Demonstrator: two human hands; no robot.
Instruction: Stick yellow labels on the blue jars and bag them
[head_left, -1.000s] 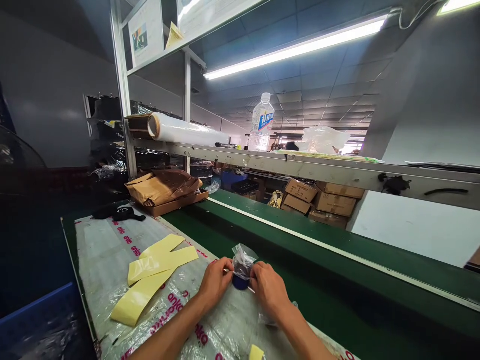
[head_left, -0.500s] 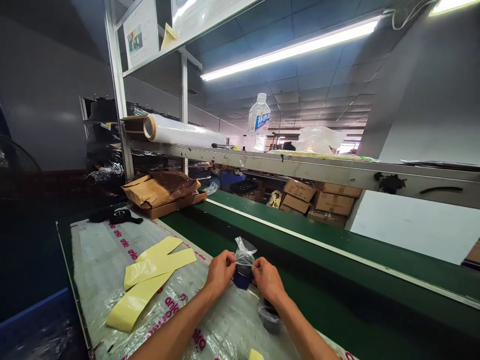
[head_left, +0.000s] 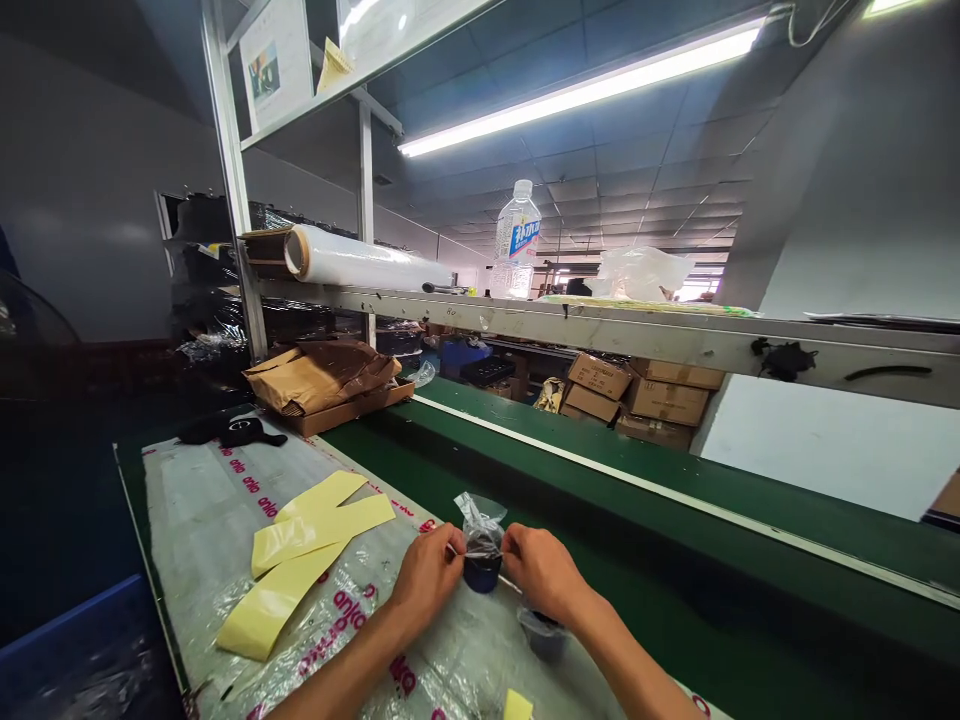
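Note:
A dark blue round item [head_left: 482, 573] stands near the edge of the plastic-covered table [head_left: 300, 560], with a clear plastic bag [head_left: 478, 520] bunched over its top. On its left side, my left hand [head_left: 429, 572] pinches the plastic between closed fingertips. My right hand [head_left: 541, 570] is closed on the plastic at the opposite side. A second dark item in clear plastic [head_left: 544, 632] sits below my right wrist, partly hidden by it. Yellow paper strips [head_left: 300, 570] lie overlapping to the left of my hands.
A green conveyor surface [head_left: 637, 560] runs beyond the table. Brown paper in a cardboard tray [head_left: 330, 385] and a black item [head_left: 240, 430] lie at the back left. The shelf above holds a plastic film roll [head_left: 367, 260] and a bottle [head_left: 517, 240]. A blue crate [head_left: 82, 640] is lower left.
Both hands have moved slightly down, with the plastic now drawn lower around the blue item's top. The bag's upper part has shifted left and spread.

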